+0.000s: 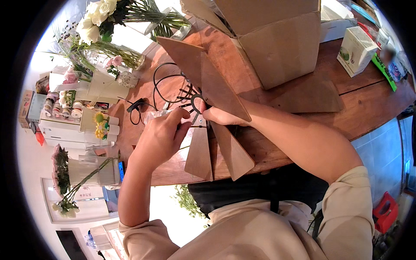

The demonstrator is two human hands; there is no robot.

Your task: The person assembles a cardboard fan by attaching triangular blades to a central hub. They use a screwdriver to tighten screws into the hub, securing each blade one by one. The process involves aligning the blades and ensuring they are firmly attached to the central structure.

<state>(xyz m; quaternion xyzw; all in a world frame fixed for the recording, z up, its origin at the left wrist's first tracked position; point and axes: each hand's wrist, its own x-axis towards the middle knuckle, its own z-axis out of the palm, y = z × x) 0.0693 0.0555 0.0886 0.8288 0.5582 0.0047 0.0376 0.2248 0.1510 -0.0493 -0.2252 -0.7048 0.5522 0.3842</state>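
Observation:
A black ring with spokes is between my two hands, above the table's near part. Brown wedge-shaped blades fan out from it: a large blade on the far side and two smaller ones, a left blade and a right blade, toward me. My right hand is closed on the ring's right side, partly covered by the large blade. At the ring's left, my left hand has its fingers bent in beside the bare spokes. Whatever its fingertips pinch is hidden.
Another brown blade lies flat to the right. An open cardboard box stands at the far side. A small carton and green tube are far right. Black cable, white roses and a vase are left.

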